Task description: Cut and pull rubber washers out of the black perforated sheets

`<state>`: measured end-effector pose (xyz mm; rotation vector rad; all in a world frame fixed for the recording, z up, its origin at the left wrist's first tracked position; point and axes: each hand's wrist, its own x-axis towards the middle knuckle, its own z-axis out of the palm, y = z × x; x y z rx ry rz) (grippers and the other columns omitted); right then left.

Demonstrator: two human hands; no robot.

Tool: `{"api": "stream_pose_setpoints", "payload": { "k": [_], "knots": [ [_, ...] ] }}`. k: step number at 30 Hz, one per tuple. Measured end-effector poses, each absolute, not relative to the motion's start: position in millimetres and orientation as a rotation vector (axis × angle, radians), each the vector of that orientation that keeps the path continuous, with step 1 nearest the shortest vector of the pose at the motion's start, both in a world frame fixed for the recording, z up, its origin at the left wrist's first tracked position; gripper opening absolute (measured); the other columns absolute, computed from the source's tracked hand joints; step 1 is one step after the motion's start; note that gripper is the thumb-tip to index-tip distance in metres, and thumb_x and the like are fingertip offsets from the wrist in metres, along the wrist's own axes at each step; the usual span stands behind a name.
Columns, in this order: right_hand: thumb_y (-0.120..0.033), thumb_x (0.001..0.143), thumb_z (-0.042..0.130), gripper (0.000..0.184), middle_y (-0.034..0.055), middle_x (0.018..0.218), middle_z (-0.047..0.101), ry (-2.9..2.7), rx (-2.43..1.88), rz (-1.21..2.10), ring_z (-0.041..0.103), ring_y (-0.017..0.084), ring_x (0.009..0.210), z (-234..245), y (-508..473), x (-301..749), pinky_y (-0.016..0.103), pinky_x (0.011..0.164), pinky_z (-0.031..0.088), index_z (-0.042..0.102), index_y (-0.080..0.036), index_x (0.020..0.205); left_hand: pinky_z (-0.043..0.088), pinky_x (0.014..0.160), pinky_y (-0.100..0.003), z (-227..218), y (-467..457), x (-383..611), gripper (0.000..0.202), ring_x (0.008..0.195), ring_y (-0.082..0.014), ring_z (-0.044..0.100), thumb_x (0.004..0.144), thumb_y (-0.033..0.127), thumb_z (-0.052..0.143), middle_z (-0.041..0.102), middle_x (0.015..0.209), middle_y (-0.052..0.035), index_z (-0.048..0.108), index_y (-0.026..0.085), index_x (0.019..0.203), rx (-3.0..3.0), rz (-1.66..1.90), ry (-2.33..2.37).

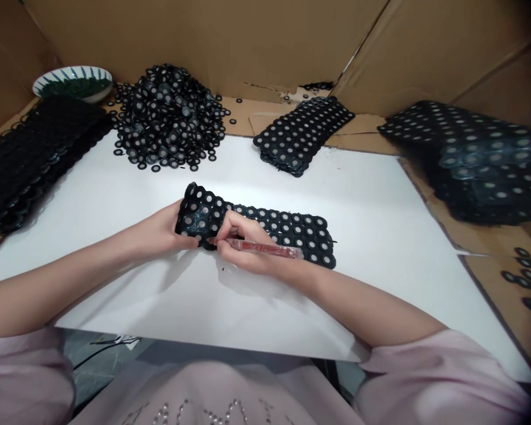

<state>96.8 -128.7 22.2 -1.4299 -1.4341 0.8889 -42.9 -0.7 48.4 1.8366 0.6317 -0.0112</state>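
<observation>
Black mat (pixel 292 229) under right hand (pixel 243 239), left hand (pixel 174 230) gripping its end; right pinches pen-like tool (pixel 269 248) (tip contact unclear).

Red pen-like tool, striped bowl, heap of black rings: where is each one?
Red pen-like tool (pixel 265 247): head view, middle of its handle.
Striped bowl (pixel 72 72): head view, far inner wall.
Heap of black rings (pixel 168 118): head view, middle of the pile.

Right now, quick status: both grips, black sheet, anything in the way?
Left grip on left end of black sheet. Right grip on red tool, tip at sheet. Sheet on white surface. Ring pile beyond, off the sheet.
</observation>
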Motion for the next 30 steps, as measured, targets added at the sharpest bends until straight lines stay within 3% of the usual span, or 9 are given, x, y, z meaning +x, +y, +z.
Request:
{"api": "stream_pose_setpoints", "payload": {
  "k": [5,12,18,21,24,30],
  "knots": [
    [-0.015,0.078,0.044,0.005,-0.0057,0.059,0.044,-1.571,-1.504,0.831,0.041,0.007,0.051,18,-128,92,0.021,0.051,0.031,0.041,-0.019,0.079,0.046,0.075,-0.032,43,-14,-48,0.044,0.095,-0.0231,0.056,0.062,0.017,0.055,0.059,0.102,-0.0043,0.047,0.018,0.105,1.888,0.102,0.762],
    [-0.018,0.079,0.044,0.005,-0.0051,0.059,0.045,-1.513,-1.53,0.781,0.041,0.007,0.051,13,-122,86,0.022,0.052,0.031,0.04,-0.019,0.079,0.047,0.071,-0.031,46,-10,-47,0.036,0.086,-0.0212,0.057,0.064,0.02,0.056,0.06,0.092,-0.0022,0.05,0.017,0.099,1.968,0.026,0.708],
    [-0.02,0.08,0.046,0.006,-0.003,0.065,0.048,-1.076,-1.475,0.782,0.044,0.007,0.053,16,-123,106,0.021,0.048,0.033,0.04,-0.02,0.077,0.047,0.075,-0.033,44,21,-47,0.046,0.092,-0.0233,0.056,0.067,0.037,0.06,0.059,0.101,-0.0053,0.047,0.018,0.107,2.151,-0.157,0.557],
    [-0.023,0.079,0.05,0.007,-0.0045,0.06,0.044,-1.07,-1.499,0.771,0.042,0.007,0.05,17,-122,109,0.021,0.047,0.033,0.044,-0.019,0.077,0.041,0.089,-0.041,44,30,-46,0.057,0.108,-0.0287,0.047,0.071,0.045,0.056,0.051,0.116,-0.0108,0.042,0.015,0.118,2.519,0.259,0.795],
    [-0.028,0.079,0.052,0.011,-0.0025,0.064,0.049,-1.114,-1.501,0.727,0.046,0.008,0.055,18,-121,109,0.022,0.052,0.037,0.048,-0.018,0.078,0.03,0.101,-0.043,42,27,-40,0.046,0.119,-0.0262,0.037,0.083,0.036,0.041,0.045,0.127,-0.0108,0.04,0.014,0.124,2.762,0.604,0.804],
    [-0.027,0.077,0.052,0.011,0.0005,0.071,0.056,-1.212,-1.546,0.616,0.05,0.01,0.06,15,-119,113,0.023,0.056,0.04,0.051,-0.017,0.077,0.032,0.101,-0.042,24,0,-21,0.042,0.123,-0.0254,0.034,0.088,0.025,0.026,0.037,0.135,-0.0143,0.04,0.01,0.125,2.84,0.289,0.532]
  ]
}}
